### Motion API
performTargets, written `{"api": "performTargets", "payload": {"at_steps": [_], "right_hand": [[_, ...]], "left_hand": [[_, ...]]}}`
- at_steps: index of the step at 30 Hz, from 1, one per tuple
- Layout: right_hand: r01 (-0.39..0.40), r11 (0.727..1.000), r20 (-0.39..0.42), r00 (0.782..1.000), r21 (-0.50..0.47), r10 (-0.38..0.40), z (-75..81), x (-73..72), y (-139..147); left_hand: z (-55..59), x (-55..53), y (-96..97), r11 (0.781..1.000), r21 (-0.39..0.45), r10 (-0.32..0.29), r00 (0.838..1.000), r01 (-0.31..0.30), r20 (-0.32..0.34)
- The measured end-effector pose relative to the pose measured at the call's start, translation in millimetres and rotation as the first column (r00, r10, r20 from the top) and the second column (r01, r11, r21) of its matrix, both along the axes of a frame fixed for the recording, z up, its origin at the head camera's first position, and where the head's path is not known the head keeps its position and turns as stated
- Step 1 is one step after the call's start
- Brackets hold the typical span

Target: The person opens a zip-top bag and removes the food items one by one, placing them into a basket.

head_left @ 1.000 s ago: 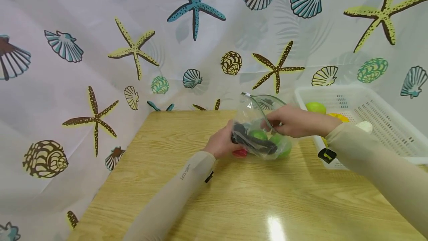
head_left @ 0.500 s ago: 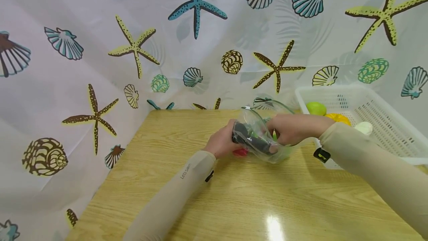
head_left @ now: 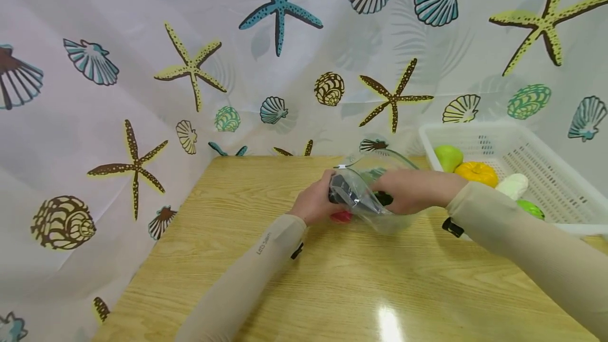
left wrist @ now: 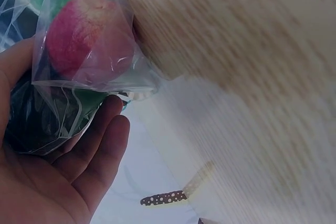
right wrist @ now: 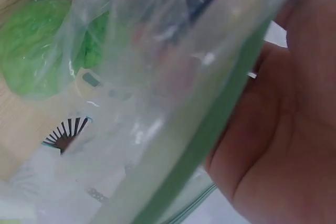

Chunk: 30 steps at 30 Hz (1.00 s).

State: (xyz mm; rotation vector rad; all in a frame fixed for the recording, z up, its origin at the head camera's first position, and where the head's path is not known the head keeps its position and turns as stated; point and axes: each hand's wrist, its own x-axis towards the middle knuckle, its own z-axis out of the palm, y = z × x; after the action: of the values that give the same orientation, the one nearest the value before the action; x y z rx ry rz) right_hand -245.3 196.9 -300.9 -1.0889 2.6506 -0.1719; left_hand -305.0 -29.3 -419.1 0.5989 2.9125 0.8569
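Note:
A clear zip bag (head_left: 387, 221) with a green-edged mouth (right wrist: 210, 135) holds produce. My left hand (head_left: 313, 202) grips its left side, around a dark, elongated vegetable (head_left: 340, 189) seen through the plastic. In the left wrist view, a red, peach-like fruit (left wrist: 89, 40) lies inside beside that hand's fingers (left wrist: 107, 140). A bumpy green vegetable (right wrist: 37, 48) shows through the bag in the right wrist view. My right hand (head_left: 413, 190) reaches through the bag's mouth, its fingers beside a dark green piece (head_left: 382, 198). Plastic blurs these fingers, so whether they hold it is unclear.
To the right stands a white slotted basket (head_left: 546, 165) containing a green pear (head_left: 448, 158), an orange pumpkin (head_left: 477, 173), a whitish vegetable (head_left: 513, 186) and a green piece (head_left: 530, 208). A wooden table (head_left: 304, 284) lies beneath, before a printed curtain (head_left: 285, 83).
My right hand has pushed deeper and lower into the bag, whose mouth has sagged. As the right forearm shifted left, more of the basket's produce came into sight. My left hand stays in place.

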Motion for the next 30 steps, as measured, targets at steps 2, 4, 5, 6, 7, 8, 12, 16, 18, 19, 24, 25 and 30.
{"api": "performTargets", "payload": {"at_steps": [2,4,5,6,7,8,12,16,18,19,24,25,30], "right_hand": [[-0.018,0.999,-0.060,0.998,-0.027,0.016,-0.6,-0.9,1.5],[-0.031,0.998,-0.115,0.993,-0.049,0.025,-1.2,-2.2,3.2],[-0.033,0.998,-0.132,0.991,-0.057,0.025,-1.2,-2.7,3.9],[-0.035,0.997,-0.151,0.988,-0.070,0.025,-0.8,-3.2,4.8],[-0.036,0.996,-0.170,0.985,-0.083,0.021,0.1,-3.3,5.7],[-0.036,0.995,-0.189,0.982,-0.096,0.017,1.7,-3.5,6.8],[0.011,0.986,-0.234,0.971,-0.165,-0.050,11.0,-3.0,12.0],[0.064,0.976,-0.256,0.960,-0.206,-0.117,22.6,-0.6,20.4],[0.086,0.972,-0.254,0.957,-0.220,-0.142,29.6,2.5,25.7],[0.104,0.968,-0.248,0.955,-0.227,-0.161,33.3,4.4,28.6],[0.199,0.944,-0.241,0.934,-0.264,-0.264,51.1,14.8,45.5],[0.216,0.937,-0.244,0.927,-0.274,-0.285,54.1,16.6,49.8],[0.274,0.902,-0.282,0.884,-0.334,-0.373,69.1,25.8,77.6]], "left_hand": [[-0.3,0.3,-0.6,1.000,0.003,0.006,1.000,-0.006,0.005],[-0.5,0.9,-1.0,1.000,0.008,0.005,1.000,-0.005,0.008],[-0.4,1.0,-1.1,1.000,0.010,0.002,1.000,-0.002,0.006],[-0.3,1.2,-1.2,1.000,0.011,0.000,1.000,0.000,0.005],[-0.2,1.3,-1.2,1.000,0.012,-0.002,1.000,0.002,0.004],[-0.1,1.5,-1.4,1.000,0.012,-0.002,1.000,0.002,0.004],[0.2,1.7,-1.5,1.000,0.009,-0.005,1.000,0.005,0.003],[0.7,2.3,-1.4,1.000,0.013,-0.008,1.000,0.008,0.005],[0.7,2.9,-1.2,1.000,0.012,-0.009,1.000,0.009,0.009],[0.9,3.5,-1.1,1.000,0.014,-0.008,1.000,0.008,0.016],[0.3,6.5,0.4,1.000,-0.004,-0.013,0.998,0.014,0.058],[0.0,6.8,0.9,1.000,-0.008,-0.014,0.998,0.014,0.065],[-1.3,6.7,2.6,0.999,-0.041,-0.024,0.998,0.026,0.064]]}}
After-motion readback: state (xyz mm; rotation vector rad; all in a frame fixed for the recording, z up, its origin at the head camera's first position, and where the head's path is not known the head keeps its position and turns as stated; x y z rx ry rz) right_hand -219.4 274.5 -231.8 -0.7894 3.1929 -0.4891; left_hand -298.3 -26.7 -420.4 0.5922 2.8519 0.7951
